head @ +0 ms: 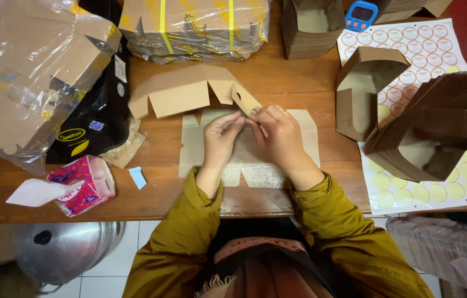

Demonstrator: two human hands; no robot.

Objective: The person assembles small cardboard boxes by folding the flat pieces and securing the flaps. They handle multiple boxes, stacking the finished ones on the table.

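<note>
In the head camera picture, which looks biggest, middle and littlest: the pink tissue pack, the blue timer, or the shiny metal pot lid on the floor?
1. Metal pot lid, though it lies lower, on the floor, so its real size is unsure.
2. Pink tissue pack.
3. Blue timer, partly cut off by the top edge.

Brown cardboard blank (pixel 189 91), pink tissue pack (pixel 81 185) (patterned).
</note>
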